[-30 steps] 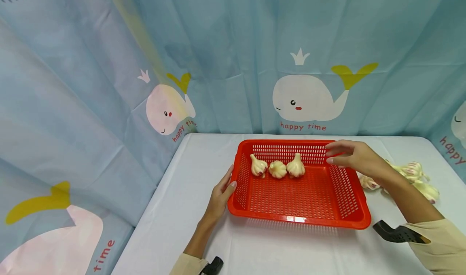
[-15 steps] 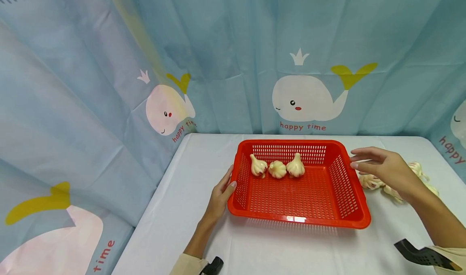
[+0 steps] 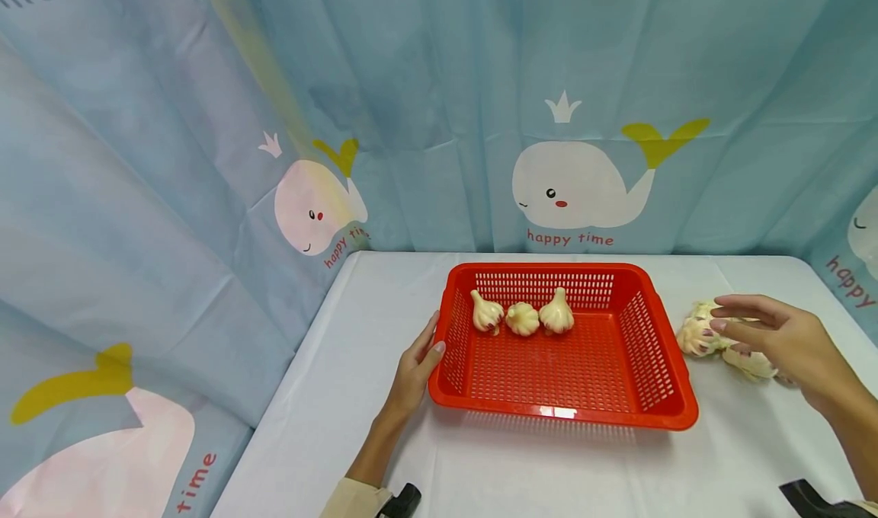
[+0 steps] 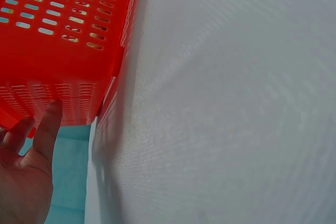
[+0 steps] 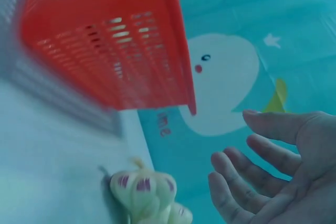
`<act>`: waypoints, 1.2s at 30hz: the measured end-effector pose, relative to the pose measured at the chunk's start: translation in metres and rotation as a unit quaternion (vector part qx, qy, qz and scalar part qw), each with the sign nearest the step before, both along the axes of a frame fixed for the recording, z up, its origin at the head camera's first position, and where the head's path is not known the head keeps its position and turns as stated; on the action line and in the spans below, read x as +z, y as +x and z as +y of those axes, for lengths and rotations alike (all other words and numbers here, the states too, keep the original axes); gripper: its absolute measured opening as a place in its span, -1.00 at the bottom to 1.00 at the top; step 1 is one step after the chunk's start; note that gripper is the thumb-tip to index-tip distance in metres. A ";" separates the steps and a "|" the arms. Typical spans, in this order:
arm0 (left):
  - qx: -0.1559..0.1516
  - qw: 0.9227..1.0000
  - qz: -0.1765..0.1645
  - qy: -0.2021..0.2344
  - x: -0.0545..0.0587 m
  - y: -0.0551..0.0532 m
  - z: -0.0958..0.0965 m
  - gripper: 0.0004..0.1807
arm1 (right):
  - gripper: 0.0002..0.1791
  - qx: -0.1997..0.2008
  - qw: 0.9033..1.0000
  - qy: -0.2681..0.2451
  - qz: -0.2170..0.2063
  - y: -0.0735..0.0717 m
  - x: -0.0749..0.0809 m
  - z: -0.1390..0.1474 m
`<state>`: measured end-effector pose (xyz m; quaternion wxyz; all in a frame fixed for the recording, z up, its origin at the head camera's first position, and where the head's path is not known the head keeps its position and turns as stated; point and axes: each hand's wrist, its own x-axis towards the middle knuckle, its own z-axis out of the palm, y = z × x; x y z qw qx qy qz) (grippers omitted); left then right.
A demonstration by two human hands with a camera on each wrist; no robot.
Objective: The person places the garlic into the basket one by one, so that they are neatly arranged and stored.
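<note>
A red plastic basket [image 3: 555,381] with slotted walls sits on the white table, three garlic bulbs [image 3: 523,319] lined up toward its back left. My left hand [image 3: 410,373] holds the basket's left side, thumb at the rim. In the left wrist view, the straight fingers of that hand [image 4: 26,182] meet the outer wall. My right hand [image 3: 796,343] hovers with nothing in it over more garlic bulbs [image 3: 698,338] on the table, partly hiding them. Its fingers are spread and gently bent in the right wrist view, apart from a purple-marked bulb [image 5: 144,190].
The white cloth-covered table [image 3: 329,419] reaches back to a blue curtain [image 3: 439,122] printed with whales. That curtain also hangs along the left side. Several garlic bulbs lie just outside the basket's right wall, close to it.
My right hand has withdrawn from above the basket's back right corner, passing right over its wall to the loose garlic. The left hand, basket and three bulbs inside have stayed put.
</note>
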<state>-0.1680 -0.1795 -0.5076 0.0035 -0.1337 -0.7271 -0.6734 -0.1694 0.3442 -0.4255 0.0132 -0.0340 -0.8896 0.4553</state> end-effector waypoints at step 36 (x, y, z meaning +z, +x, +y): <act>0.004 1.000 0.001 -0.008 -0.002 0.000 -0.002 -0.34 | -0.18 -0.201 0.977 0.059 -0.048 0.019 -0.038 0.059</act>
